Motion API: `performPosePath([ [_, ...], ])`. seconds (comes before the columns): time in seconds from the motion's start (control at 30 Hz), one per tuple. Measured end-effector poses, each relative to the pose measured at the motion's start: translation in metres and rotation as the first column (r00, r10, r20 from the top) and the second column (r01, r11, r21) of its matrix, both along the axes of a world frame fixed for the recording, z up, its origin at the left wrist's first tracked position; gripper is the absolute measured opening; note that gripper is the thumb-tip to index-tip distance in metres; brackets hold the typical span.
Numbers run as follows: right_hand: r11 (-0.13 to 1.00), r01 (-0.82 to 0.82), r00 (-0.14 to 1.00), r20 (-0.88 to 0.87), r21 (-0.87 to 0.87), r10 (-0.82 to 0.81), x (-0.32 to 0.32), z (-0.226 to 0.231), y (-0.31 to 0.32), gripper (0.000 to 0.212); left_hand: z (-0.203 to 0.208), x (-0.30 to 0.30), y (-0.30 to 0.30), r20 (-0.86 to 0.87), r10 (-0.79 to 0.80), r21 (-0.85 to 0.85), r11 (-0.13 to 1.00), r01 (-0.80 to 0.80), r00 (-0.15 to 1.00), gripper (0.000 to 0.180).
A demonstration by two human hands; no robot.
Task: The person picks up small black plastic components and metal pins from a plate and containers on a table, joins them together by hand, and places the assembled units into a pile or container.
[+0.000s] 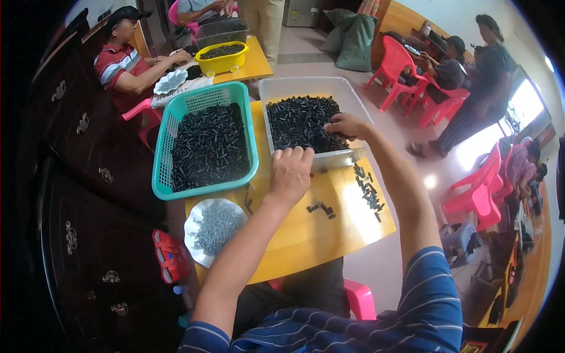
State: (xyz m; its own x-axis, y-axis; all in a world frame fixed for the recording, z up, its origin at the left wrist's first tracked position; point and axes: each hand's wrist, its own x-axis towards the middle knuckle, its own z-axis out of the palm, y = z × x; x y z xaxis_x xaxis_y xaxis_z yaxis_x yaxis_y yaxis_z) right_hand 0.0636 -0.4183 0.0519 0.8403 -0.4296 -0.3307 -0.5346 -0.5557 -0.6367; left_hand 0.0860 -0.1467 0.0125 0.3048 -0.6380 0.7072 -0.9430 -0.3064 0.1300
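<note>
A clear plastic bin (360, 109) on the yellow table holds a heap of small black tubular pieces (300, 120). The fingers of my left hand (291, 172) hook over its near rim. Inside the bin's right side my right hand (347, 127) reaches into the heap, its fingers curled together at the pieces; what they pinch is too small to make out. To the left stands a teal perforated basket (252, 147), also filled with black pieces. A scalloped white dish (193, 226) near the table's left edge carries many small silvery parts (218, 226).
Loose black pieces (368, 191) lie along the yellow table's (282, 253) right side, and a few more at its middle (321, 209). Beyond stands a yellow tub (226, 62), with a person (120, 65) seated beside it. Dark drawers (76, 176) line the left; pink chairs (397, 76) stand at right.
</note>
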Motion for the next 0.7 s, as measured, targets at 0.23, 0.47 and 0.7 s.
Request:
performPosePath([
  [0.23,0.913,0.055,0.978,0.162,0.403,-0.130,0.002,0.010,0.005,0.031,0.023,-0.016,0.016,-0.071,-0.045,-0.022,0.999,0.043,0.996,0.040],
  [0.47,0.840,0.009,0.889,0.381,0.543,-0.256,-0.038,0.047,0.031,0.029,-0.014,-0.098,0.066,-0.530,-0.313,-0.234,0.947,0.218,0.788,0.075],
  [0.7,0.825,0.016,0.765,0.524,0.565,-0.374,-0.136,0.050,0.078,0.028,-0.064,-0.138,0.085,-0.594,-0.010,0.041,0.998,0.044,0.805,0.100],
])
